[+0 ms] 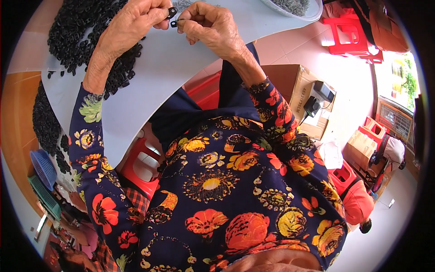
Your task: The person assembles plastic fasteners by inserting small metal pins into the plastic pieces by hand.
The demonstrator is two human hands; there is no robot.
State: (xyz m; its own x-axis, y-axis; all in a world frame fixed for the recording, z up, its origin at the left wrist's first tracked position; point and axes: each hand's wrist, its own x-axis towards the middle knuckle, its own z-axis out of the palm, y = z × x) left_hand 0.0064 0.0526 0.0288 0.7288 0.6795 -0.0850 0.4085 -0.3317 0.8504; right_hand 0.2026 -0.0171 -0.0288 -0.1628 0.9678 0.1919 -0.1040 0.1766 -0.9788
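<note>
Over the far side of a pale table, my two hands are close together, fingertips almost meeting. My left hand pinches a small black plastic piece with a hole between thumb and fingers. Just right of it, my right hand is closed on another small black piece, its tip sticking out past the thumb. A large heap of similar black pieces spreads on the table beside my left forearm. Small grey bits lie beyond my fingers, partly hidden by them.
A white bowl of small grey parts stands at the far right. More black pieces lie left of the table. Cardboard box, black adapter and red stool are near me. Blue basket and other people are at the sides.
</note>
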